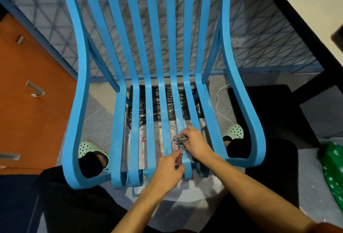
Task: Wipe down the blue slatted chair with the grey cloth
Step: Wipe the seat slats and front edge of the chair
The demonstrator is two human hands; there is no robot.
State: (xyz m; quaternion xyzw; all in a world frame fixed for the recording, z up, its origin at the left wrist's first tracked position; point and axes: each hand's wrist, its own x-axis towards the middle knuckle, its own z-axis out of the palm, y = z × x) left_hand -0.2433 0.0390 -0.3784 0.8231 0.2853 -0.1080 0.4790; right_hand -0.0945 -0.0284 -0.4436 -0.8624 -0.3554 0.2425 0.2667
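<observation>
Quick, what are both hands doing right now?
Left hand: cannot tell, fingers curled beside a blue slat.
Right hand: holding the grey cloth.

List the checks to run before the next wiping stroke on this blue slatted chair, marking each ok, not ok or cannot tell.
1. Crumpled grey cloth held in the right hand grip: ok.
2. Cloth resting on a seat slat of the blue slatted chair: ok.
3. Left hand out of the stroke's path: not ok, its fingers lie beside the cloth.
4. Slats ahead free of pale smudges: not ok.
5. Clean face of cloth turned down: cannot tell.
</observation>
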